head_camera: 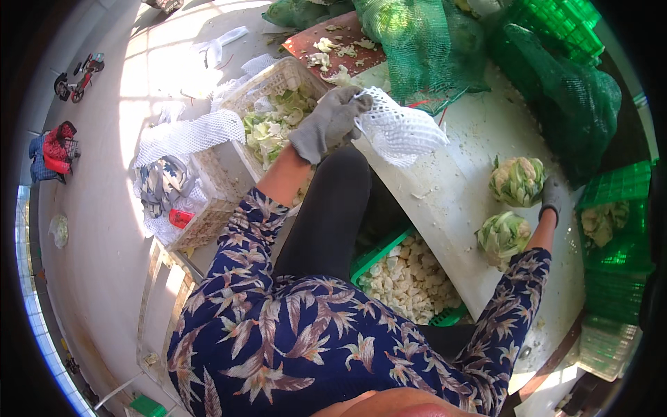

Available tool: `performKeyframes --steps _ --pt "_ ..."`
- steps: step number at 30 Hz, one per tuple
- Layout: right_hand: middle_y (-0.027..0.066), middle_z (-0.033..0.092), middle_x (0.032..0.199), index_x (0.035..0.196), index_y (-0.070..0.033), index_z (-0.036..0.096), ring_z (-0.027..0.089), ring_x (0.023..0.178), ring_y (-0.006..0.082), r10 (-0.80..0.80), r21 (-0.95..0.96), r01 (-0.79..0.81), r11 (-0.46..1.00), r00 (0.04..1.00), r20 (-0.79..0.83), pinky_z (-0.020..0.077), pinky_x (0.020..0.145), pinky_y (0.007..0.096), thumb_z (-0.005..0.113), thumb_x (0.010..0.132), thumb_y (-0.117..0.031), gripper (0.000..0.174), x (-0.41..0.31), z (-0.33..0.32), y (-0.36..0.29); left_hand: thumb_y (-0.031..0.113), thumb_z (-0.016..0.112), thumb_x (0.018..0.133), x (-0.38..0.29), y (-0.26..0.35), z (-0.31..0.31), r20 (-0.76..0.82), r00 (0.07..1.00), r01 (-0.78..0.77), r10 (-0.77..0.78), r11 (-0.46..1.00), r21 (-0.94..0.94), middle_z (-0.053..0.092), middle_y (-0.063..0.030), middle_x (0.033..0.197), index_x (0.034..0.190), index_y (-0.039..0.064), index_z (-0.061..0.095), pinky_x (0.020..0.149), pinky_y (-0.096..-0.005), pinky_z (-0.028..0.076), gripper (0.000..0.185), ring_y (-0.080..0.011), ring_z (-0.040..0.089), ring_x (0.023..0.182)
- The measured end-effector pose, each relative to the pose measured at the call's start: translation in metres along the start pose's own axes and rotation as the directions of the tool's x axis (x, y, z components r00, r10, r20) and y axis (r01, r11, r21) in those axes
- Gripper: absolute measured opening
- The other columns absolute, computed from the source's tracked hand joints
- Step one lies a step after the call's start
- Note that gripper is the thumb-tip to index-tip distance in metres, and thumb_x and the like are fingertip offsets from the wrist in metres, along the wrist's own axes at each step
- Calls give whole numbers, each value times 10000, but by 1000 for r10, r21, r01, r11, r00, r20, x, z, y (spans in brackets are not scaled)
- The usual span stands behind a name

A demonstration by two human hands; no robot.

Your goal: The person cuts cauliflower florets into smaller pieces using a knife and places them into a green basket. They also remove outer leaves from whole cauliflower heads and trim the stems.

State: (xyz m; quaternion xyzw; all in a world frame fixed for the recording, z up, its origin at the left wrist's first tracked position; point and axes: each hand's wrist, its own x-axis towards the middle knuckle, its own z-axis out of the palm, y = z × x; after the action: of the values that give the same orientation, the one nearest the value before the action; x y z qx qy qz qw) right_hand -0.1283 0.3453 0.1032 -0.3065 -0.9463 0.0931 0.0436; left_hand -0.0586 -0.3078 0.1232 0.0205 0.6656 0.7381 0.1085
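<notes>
My left hand [333, 122], in a grey glove, pinches one end of a white foam net sleeve [401, 127], which hangs out to the right above the table edge. My right hand [551, 198], also gloved, is at the right side of a leafy cauliflower [517, 181] on the pale table. Its fingers are partly hidden, so whether it grips the head cannot be made out. A second cauliflower [504, 238] sits just nearer to me, beside my right forearm. Below the table edge, a green basket [383, 255] holds many cut cauliflower florets [409, 279].
Green mesh sacks [417, 47] stand at the far side, near a reddish board [338, 41] with leaf scraps. At left are a crate of leaves [266, 130] and a crate [200, 224] with foam nets and cloth. Green plastic crates [615, 250] line the right.
</notes>
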Motion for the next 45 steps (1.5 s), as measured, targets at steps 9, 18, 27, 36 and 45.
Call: performKeyframes --steps 9,18,27,36,45 --pt "276 703 1074 1007 0 709 663 1024 455 -37 148 106 983 914 -404 504 892 505 564 958 -388 417 -70 -65 30 499 693 890 -50 59 -403 -929 -366 158 -50 981 -115 622 -272 1244 1324 -59 540 879 -483 577 724 -342 647 1138" --pt "157 504 1542 1291 -77 650 374 1474 405 -413 -203 400 894 910 -26 280 1216 523 638 915 -439 522 -96 -27 -24 449 680 941 169 77 -242 -412 456 -20 789 472 881 501 -248 1468 1428 18 528 1163 -465 373 667 -399 464 1375" --pt "150 478 1572 1266 -46 655 331 1508 401 -331 -270 269 925 917 -221 250 1227 527 676 904 -338 465 -45 -24 78 418 611 990 418 128 155 245 852 -282 463 11 959 188 -83 1722 1631 201 278 1238 -433 336 755 -343 333 1522" --pt "102 516 1547 1211 -98 647 367 1500 353 -482 -343 361 867 783 -394 274 1209 511 738 859 -298 416 -35 -1 84 180 495 1015 529 101 194 100 919 -50 380 -138 989 604 -191 1427 1409 87 602 1038 -510 524 418 -388 640 1252" --pt "68 515 1544 1226 -89 646 332 1521 349 -448 -338 349 874 847 -286 226 1227 527 740 829 -297 458 -40 6 64 123 617 918 443 91 163 394 832 -290 392 -298 909 279 -111 1684 1486 151 486 1126 -538 438 584 -370 451 1433"
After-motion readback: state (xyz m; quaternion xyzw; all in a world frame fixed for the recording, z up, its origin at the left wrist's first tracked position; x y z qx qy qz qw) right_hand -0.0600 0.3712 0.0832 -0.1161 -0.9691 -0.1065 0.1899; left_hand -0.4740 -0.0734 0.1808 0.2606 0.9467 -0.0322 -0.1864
